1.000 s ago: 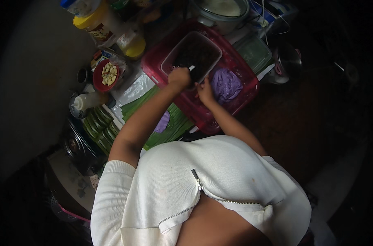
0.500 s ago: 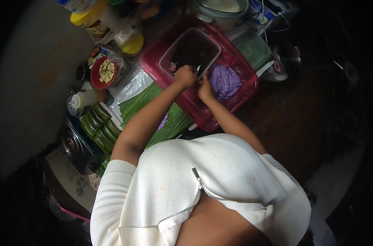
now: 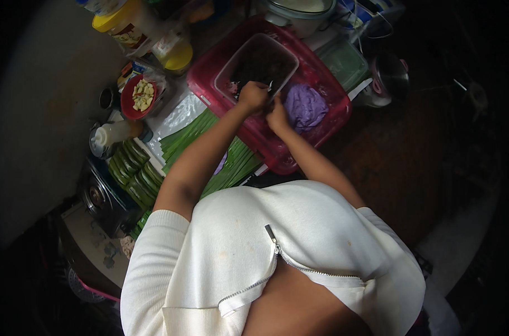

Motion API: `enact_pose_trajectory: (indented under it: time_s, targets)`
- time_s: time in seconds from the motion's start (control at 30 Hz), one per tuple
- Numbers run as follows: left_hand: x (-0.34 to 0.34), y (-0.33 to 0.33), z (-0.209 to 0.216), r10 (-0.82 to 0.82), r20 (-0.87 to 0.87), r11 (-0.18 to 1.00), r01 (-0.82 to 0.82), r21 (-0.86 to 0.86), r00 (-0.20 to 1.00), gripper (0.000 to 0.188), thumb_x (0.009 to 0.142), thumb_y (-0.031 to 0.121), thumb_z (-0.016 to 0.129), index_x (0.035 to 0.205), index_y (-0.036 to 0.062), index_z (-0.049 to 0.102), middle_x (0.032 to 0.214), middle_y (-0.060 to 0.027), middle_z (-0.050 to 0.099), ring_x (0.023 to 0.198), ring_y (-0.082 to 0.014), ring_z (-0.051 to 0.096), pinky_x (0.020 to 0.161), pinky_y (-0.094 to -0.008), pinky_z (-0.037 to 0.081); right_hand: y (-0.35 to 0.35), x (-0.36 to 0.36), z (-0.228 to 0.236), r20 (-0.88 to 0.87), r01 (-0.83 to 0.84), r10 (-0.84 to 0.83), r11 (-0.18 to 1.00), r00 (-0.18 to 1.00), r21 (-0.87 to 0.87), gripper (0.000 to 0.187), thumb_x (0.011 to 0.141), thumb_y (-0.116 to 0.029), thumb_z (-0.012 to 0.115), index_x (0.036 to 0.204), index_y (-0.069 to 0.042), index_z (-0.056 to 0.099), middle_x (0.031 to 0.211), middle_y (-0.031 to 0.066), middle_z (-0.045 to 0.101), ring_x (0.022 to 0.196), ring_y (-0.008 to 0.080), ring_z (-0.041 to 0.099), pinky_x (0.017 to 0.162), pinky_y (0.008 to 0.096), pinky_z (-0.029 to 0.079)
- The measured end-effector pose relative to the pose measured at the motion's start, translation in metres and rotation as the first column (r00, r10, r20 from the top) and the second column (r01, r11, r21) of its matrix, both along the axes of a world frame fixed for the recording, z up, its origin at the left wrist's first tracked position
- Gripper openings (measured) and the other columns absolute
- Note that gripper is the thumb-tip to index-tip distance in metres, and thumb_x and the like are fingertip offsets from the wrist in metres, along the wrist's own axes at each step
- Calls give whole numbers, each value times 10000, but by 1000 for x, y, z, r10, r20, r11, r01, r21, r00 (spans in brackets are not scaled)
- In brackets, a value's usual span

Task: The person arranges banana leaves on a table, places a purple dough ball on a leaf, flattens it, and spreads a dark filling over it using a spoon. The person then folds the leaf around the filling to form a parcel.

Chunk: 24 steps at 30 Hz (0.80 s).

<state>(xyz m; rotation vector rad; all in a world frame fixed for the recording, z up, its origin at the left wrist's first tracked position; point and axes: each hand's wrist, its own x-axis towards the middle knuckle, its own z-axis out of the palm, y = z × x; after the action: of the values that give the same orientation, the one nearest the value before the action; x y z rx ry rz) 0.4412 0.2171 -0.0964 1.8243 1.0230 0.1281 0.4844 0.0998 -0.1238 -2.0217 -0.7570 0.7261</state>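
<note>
1. Clasping a slim white-tipped utensil [image 3: 270,86], the left hand [image 3: 254,97] sits at six o'clock of the clear container [image 3: 291,77].
2. The right hand [image 3: 278,116] is at five o'clock, near the rim; whether it pinches anything, I cannot tell.
3. Dark filling [image 3: 261,63] lies inside the container, within the red basin [image 3: 339,120]; a purple mass [image 3: 306,106] is at four o'clock.

No lettering legible. Upper left: yellow-lidded tub [image 3: 118,23] bears dark reddish-brown label [image 3: 130,35]; any print on it too small to read.

Dim light, grey wall [image 3: 33,123], dark brown floor [image 3: 388,179].
</note>
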Motion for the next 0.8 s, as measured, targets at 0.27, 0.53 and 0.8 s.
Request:
enact_pose_trajectory:
  time_s: [0.27,0.53,0.8]
  targets:
    - [-11,16,-1,4,103,995,6,-100,995,317,621,83,653,928,18,699,842,-187,675,755,-253,672,716,-332,513,2,6,0,-301,10,-16,1000,953,-21,623,869,-76,535,1390,-16,198,685,107,626,445,166,561,422,297,457]
    - [-47,15,64,239,189,877,-128,-464,953,245,781,93,587,993,18,684,737,-47,647,575,-100,539,523,-232,417,-21,5,21,-334,78,-53,995,941,63,768,860,-247,649,1424,-14,182,773,75,641,453,97,514,417,226,404]
    - [-204,0,118,318,117,788,-194,-584,941,238,891,128,544,1098,60,640,714,47,575,484,-18,358,423,-178,255,-73,0,75,-454,172,13,915,891,364,279,926,-124,523,1181,-23,469,870,66,629,510,30,435,472,164,355]
